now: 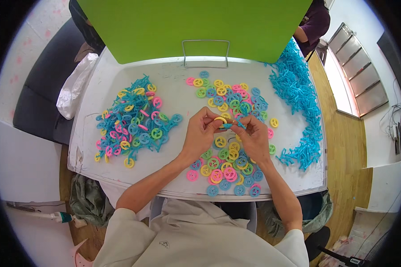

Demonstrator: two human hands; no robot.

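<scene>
My left hand (199, 132) is closed, pinching a small yellow plastic wheel (219, 119) between thumb and fingers. My right hand (255, 139) is closed on a small blue plastic piece (241, 124), close beside the wheel. Fingers partly hide where the two parts meet, so I cannot tell whether they are joined. Below and beyond my hands lie loose spoked wheels (216, 175) in pink, yellow, green and blue. At the left is a heap of blue pieces with coloured wheels (138, 122), many seemingly fitted together. Blue branching pieces (294, 89) without wheels spread along the right side.
A green panel (196, 26) stands across the back of the white table (178, 95), with a wire bracket (206, 41) in front. A white bag (77, 84) hangs at the far left edge. Parts of other people (314, 26) show behind the panel.
</scene>
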